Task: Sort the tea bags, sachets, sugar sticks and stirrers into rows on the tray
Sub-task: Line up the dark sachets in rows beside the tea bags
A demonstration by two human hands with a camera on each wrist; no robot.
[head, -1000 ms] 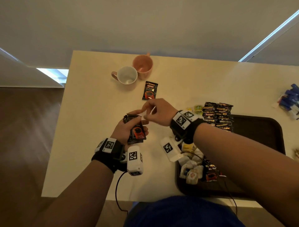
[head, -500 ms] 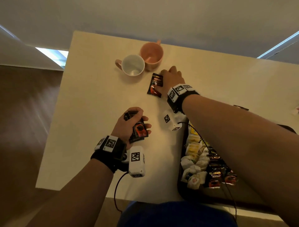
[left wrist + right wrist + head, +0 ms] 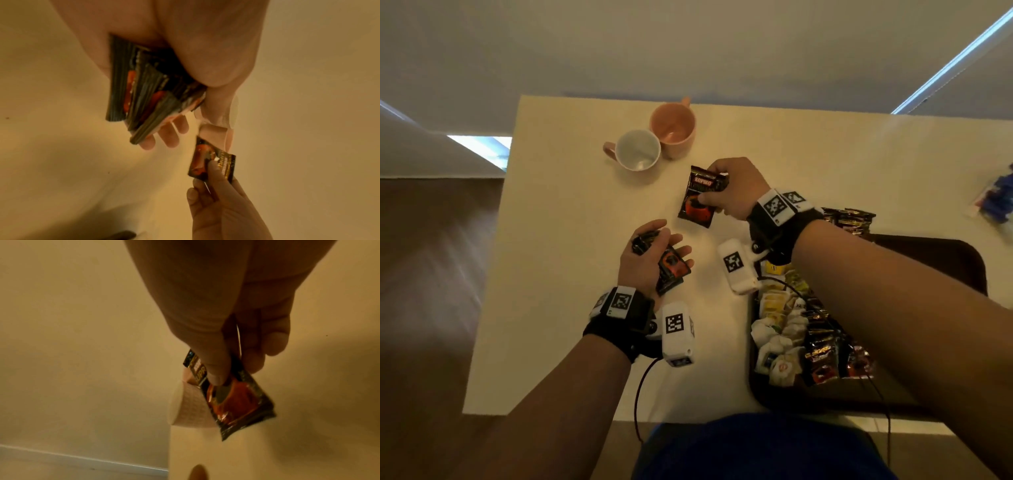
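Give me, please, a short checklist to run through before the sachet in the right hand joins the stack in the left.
1. Right hand pinches the sachet firmly: ok.
2. Sachet lifted off the table: ok.
3. Left hand holds the stack securely: ok.
4. Left fingers spread to receive it: ok.
5. Path clear of the mugs: ok.
6. Free space on the tray for a row: ok at the far end.

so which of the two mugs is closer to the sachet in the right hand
The pink mug, farther back; the white mug stands to its left, farther from the sachet.
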